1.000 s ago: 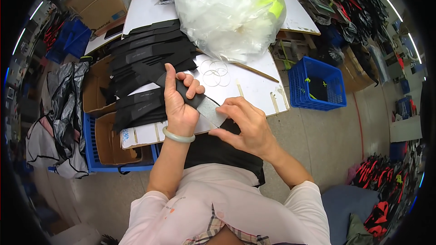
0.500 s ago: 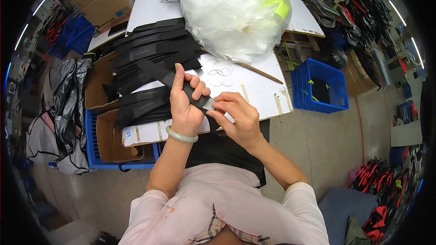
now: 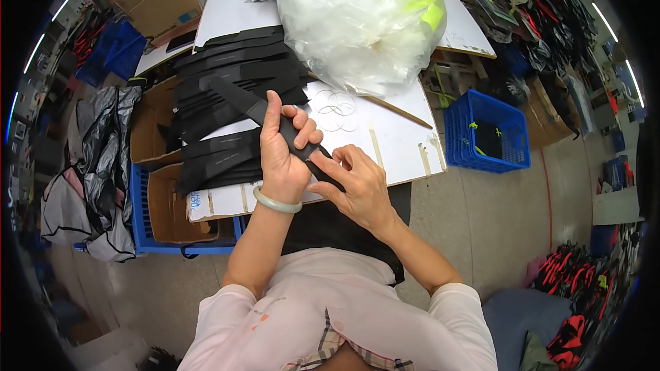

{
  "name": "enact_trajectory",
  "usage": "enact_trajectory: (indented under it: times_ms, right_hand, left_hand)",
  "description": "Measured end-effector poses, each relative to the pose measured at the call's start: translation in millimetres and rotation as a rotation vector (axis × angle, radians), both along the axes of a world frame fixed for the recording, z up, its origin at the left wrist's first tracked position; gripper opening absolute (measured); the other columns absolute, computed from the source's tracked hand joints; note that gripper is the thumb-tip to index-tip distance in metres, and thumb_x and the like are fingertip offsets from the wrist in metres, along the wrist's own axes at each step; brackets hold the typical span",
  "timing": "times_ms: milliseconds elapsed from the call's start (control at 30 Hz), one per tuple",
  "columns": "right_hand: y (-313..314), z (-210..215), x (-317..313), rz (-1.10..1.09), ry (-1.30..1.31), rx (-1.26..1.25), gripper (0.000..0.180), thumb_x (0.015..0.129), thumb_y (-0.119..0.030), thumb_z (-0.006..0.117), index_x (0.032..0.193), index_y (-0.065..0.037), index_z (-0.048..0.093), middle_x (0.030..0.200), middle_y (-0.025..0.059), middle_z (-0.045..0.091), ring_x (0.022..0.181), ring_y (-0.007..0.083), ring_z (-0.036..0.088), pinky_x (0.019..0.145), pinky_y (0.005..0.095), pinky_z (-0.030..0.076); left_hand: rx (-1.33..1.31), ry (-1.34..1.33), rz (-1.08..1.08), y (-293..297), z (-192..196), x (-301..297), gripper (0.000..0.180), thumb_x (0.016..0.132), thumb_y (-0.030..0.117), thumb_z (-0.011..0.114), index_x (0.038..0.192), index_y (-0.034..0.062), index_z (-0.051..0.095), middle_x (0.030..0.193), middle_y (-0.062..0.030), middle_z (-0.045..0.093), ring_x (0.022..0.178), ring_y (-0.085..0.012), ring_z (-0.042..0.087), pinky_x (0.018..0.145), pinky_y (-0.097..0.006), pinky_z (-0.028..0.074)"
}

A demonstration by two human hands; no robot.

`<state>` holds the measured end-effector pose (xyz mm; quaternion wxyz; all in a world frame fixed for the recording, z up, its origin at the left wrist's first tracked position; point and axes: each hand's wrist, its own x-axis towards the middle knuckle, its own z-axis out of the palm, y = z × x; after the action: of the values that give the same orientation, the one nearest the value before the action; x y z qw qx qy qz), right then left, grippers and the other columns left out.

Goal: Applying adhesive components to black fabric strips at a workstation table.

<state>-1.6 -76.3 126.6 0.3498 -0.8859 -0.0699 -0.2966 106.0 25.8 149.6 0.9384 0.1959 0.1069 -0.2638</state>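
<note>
A long, flat, matte black strip (image 3: 265, 111) runs slantwise through the left hand (image 3: 283, 158), whose fingers curl closed around its middle, while the right hand (image 3: 357, 189) pinches its lower end between thumb and fingertips.

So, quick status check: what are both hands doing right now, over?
Left hand gripping a long black strip. Right hand pinching its near end. Stack of black strips behind on white table. Nothing blocking.
</note>
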Motion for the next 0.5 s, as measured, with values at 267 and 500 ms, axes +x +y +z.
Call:
enact_trajectory:
  times_ms: [267,500]
  right_hand:
    - [-1,4,0,0.015,0.096,-0.015,0.046,0.078,-0.045,0.071,0.105,-0.007,0.068,0.07,0.0063,0.047,0.059,0.0212,0.048,0.053,0.0349,0.04]
    - [-5,-10,-13,0.131,0.047,0.353,0.027,0.081,-0.019,0.073,0.102,-0.003,0.066,0.086,0.0062,0.058,0.078,0.015,0.054,0.068,0.0295,0.044]
  left_hand:
    - [-0.043,-0.071,-0.041,-3,-2,0,0.04,0.092,0.045,0.062,0.072,0.0119,0.051,0.06,0.0014,0.04,0.043,-0.0091,0.032,0.046,-0.025,0.035]
    - [-0.024,-0.453,-0.051,-7,-1,-17,0.042,0.101,0.041,0.044,0.077,0.0077,0.046,0.061,-0.0019,0.041,0.047,-0.0145,0.044,0.058,-0.035,0.049]
